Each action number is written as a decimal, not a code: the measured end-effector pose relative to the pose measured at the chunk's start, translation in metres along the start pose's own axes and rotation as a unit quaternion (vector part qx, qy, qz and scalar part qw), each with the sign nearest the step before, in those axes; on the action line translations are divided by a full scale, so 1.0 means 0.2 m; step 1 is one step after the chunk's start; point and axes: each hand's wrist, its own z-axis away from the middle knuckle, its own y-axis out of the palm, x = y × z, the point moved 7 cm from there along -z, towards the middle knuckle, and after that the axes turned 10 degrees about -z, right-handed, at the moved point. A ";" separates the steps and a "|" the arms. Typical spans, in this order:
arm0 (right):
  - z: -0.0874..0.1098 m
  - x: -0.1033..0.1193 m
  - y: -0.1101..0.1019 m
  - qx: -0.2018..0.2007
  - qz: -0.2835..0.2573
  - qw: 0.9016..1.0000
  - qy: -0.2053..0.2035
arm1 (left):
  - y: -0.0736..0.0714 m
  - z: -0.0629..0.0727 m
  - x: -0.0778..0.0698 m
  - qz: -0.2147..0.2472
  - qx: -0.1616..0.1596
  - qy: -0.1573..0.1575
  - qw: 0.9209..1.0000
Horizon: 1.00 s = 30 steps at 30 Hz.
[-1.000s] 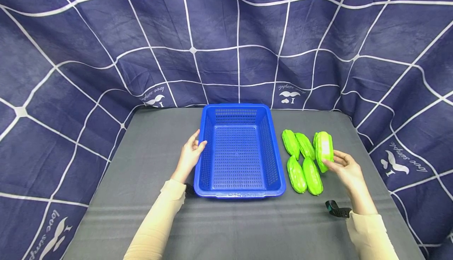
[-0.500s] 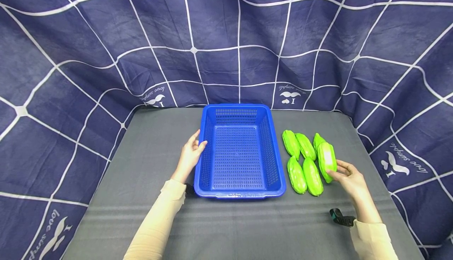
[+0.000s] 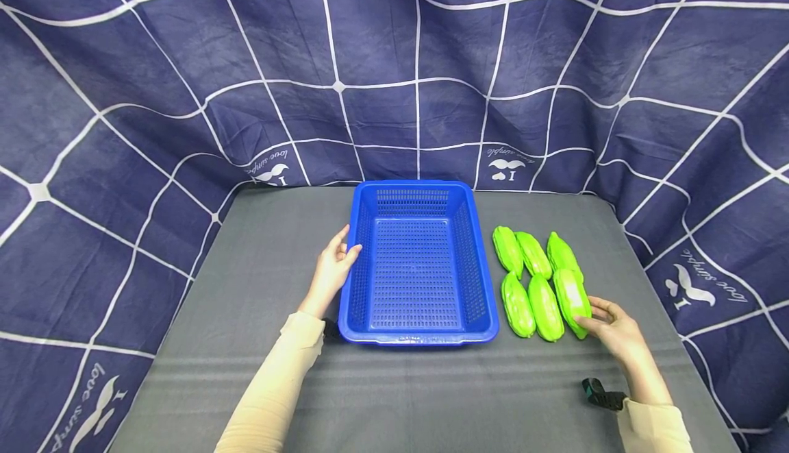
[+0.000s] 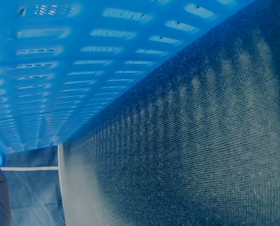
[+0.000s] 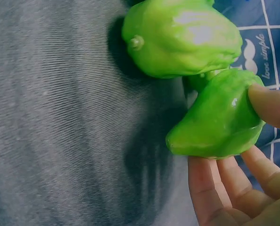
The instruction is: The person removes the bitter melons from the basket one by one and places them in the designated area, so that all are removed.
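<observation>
My left hand (image 3: 333, 264) holds the left rim of a blue plastic basket (image 3: 346, 302), thumb over the rim and fingers outside. The basket is rectangular, with slotted walls. In the left wrist view its side wall (image 4: 83, 70) fills the upper left. My right hand (image 3: 613, 329) pinches a green, ridged bitter melon (image 3: 572, 295) between thumb and fingers. In the right wrist view this bitter melon (image 5: 220, 117) hangs close over the cloth, its shadow beneath. It is beside the front pair, and its far end overlaps the bitter melon (image 3: 562, 251) behind it.
Two more bitter melons lie at the back, one of them the left bitter melon (image 3: 507, 249). Another pair lies in front, including a bitter melon (image 3: 545, 309) nearest the held one. Grey cloth (image 3: 431, 398) covers the table. A dark blue checked curtain (image 3: 382, 49) surrounds it.
My right hand has moved the held bitter melon toward me and lower, away from the one at the back right, which now shows more. The left hand and basket have stayed put.
</observation>
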 end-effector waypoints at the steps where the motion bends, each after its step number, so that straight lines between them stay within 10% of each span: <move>1: 0.00 0.00 0.00 0.004 0.001 1.000 0.003 | 0.00 0.00 0.00 0.000 -0.001 0.001 1.000; 30: -0.05 -0.11 0.02 0.004 -0.019 1.000 -0.018 | 0.00 0.01 -0.01 0.004 0.012 -0.009 1.000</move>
